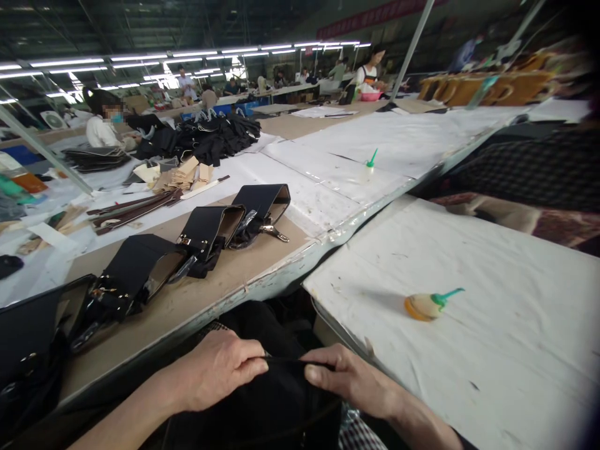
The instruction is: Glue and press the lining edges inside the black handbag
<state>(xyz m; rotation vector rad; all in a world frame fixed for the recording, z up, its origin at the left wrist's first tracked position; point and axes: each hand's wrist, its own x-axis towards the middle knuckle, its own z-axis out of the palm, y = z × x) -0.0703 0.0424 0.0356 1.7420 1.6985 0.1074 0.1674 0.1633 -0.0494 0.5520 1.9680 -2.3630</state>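
Observation:
Low in the head view, my left hand (220, 369) pinches the upper edge of a black bag (281, 400) between thumb and fingers. A short way to its right, my right hand (347, 378) pinches that same edge, and a strip of it runs straight between the two hands. The bag lies over my lap, its lower part dark and hard to make out. Left of my hands, a row of black bags (206, 228) with metal clasps lies on brown board (262, 262) along the table.
On the white table (492, 362) at right rests a glue bottle (426, 306) with a green nozzle; a second bottle (370, 165) stands farther off. Black pieces (210, 137), tan scraps (182, 175) and brown strips (135, 206) lie at far left. People (103, 128) work beyond.

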